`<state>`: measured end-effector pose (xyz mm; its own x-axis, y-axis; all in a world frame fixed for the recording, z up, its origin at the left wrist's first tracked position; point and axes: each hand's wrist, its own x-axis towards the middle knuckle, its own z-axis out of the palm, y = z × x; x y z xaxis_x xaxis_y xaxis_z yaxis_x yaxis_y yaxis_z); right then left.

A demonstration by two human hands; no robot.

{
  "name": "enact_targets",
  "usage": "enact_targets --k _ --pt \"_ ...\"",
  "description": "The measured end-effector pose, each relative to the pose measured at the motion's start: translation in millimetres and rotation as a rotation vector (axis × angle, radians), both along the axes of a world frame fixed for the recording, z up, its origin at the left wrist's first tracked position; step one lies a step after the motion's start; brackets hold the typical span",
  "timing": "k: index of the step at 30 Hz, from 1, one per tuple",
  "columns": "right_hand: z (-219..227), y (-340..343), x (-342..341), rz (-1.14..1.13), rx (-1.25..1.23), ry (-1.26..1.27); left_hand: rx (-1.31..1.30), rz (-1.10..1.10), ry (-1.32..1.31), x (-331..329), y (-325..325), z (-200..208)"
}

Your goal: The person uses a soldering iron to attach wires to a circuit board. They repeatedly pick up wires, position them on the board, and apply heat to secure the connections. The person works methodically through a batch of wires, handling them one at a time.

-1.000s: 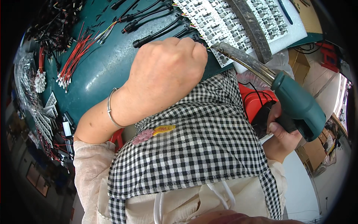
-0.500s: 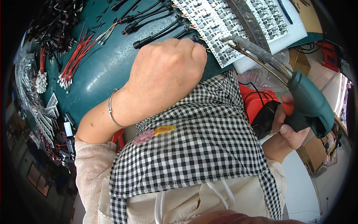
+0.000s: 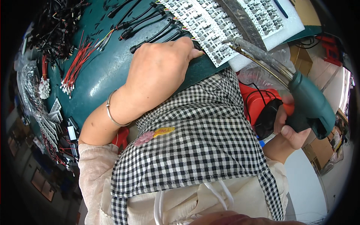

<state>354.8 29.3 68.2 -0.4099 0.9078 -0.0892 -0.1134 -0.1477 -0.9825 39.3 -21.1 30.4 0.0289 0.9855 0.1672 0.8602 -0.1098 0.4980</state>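
Left hand (image 3: 159,63): knuckles upward over the near edge of the green work mat (image 3: 108,71), fingers curled inward, with one digit extended toward the near corner of the white circuit board panel (image 3: 204,30). Underside of the grip hidden; impossible to tell how far apart the fingertips are, or whether closed on the black connector cable (image 3: 144,45) running beneath the hand.

Right hand (image 3: 291,137): fingers wrapped around the handle of the green soldering gun (image 3: 311,99), grip firmly closed, uppermost finger at the orange-red trigger (image 3: 288,109). Gun tilted, with metal barrel and thin solder-feed tube (image 3: 258,65) directed up and left. Tip over the lower part of the panel, to the right of the left hand; contact with the surface not determinable from this view.

Panel location: at the top of the view, on a white foam pad (image 3: 290,30), with a dark metal bar (image 3: 240,20) lying across. Along its left edge: coloured wire ends of black connector cables. Farther left on the mat: a bundle of red wires (image 3: 77,67) with white ends, below a pile of black cables (image 3: 56,26).
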Motion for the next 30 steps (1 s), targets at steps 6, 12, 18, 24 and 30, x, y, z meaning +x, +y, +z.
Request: enact_targets --k 6,12,18,24,30 --pt "2 -3 1 0.074 0.057 -0.095 0.033 0.071 -0.039 9 -5 -12" --pt "1 -1 2 0.129 0.044 -0.108 0.179 0.018 0.086 12 -4 -13" --pt "2 -4 -3 0.092 0.07 -0.117 0.194 -0.025 0.088 6 -1 -10" --pt "-4 -8 -8 0.068 0.125 -0.156 0.21 -0.068 0.099 4 -3 -13" --pt "-10 -8 0 0.126 0.116 -0.168 0.18 -0.094 0.088 -1 -2 -13"
